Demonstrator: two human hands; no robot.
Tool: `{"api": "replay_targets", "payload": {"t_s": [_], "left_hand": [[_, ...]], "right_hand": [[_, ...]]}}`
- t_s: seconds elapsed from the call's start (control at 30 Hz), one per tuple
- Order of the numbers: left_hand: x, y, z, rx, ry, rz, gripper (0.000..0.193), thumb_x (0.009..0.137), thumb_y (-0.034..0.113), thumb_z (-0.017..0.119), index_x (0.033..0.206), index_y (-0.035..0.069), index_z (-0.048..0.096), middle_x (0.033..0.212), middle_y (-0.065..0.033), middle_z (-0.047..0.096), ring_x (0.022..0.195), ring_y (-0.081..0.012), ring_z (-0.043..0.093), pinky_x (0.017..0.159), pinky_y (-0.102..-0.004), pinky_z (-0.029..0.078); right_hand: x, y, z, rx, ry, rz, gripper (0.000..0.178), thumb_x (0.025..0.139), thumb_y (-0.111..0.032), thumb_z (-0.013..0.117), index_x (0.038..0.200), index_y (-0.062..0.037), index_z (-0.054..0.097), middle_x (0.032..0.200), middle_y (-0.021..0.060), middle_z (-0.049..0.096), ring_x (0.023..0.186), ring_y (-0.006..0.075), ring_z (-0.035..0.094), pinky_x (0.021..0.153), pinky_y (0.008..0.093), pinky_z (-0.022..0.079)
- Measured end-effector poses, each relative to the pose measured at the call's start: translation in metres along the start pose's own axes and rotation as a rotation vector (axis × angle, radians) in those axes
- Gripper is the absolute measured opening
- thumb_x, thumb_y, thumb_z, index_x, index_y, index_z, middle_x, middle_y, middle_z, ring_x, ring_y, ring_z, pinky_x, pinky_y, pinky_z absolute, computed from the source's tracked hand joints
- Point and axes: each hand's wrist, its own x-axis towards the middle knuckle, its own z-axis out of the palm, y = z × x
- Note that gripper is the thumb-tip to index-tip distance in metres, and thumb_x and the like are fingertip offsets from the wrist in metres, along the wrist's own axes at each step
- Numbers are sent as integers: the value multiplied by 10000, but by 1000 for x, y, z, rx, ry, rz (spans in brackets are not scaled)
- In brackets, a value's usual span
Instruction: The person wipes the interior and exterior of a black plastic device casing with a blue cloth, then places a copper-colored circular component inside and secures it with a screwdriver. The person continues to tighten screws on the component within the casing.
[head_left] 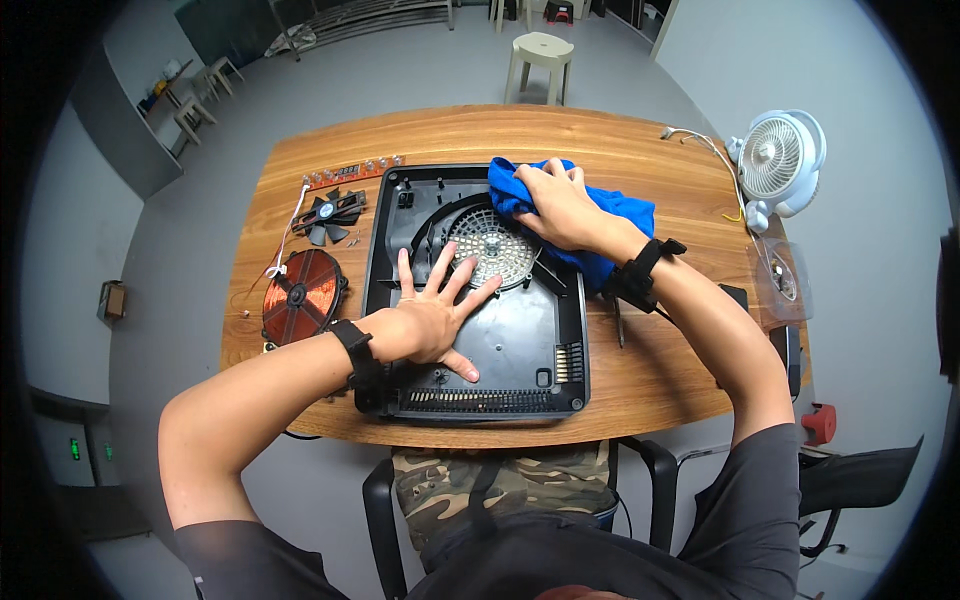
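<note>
One cloth (625, 208) overlaps casing's (525, 340) right edge; tabletop (695, 225) beyond.

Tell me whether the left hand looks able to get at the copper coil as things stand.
Likely yes: the left hand is spread on the black plastic housing, holding nothing, and the copper coil lies uncovered on the wooden table, left of that housing.
</note>
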Motion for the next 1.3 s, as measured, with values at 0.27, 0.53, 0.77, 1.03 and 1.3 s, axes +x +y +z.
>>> {"api": "replay_targets", "payload": {"t_s": [0.27,0.53,0.77,1.03,1.3], "left_hand": [[-1,2,-2,-3,-6,-8,1417,595,930,627,1652,284,-63,1712,-184,-36,1544,-467,-165,1014,-888,-23],[-2,0,2,-6,55,7,1399,603,928,615,1656,273,-32,1711,-193,-14,1547,-470,-147,1029,-879,-23],[-10,2,8,73,198,42,1367,636,912,604,1659,203,40,1705,-209,29,1557,-475,-58,1055,-868,17],[-13,-1,12,-62,124,52,1383,663,866,645,1653,153,-5,1706,-202,-68,1546,-488,-119,1023,-886,0],[-4,5,7,-20,0,-12,1389,666,945,539,1652,171,-61,1697,-200,-167,1525,-486,-215,998,-892,-49]], "right_hand": [[-13,-3,6,-37,120,-87,539,923,-257,716,1375,-48,509,1316,164,590,1242,371,494,1051,538,360],[-5,-8,5,-137,61,-24,520,923,-236,705,1361,-36,510,1285,173,591,1233,375,505,1032,556,375],[-6,-3,13,-225,142,-68,489,895,-237,720,1291,-28,526,1180,168,605,1178,370,536,978,556,399],[-9,-7,11,-121,134,-78,528,919,-226,706,1377,-55,508,1281,150,600,1226,365,514,1037,551,381],[-6,-7,12,-143,181,-68,477,886,-237,723,1278,-39,536,1192,157,626,1185,361,543,997,545,396]]}}
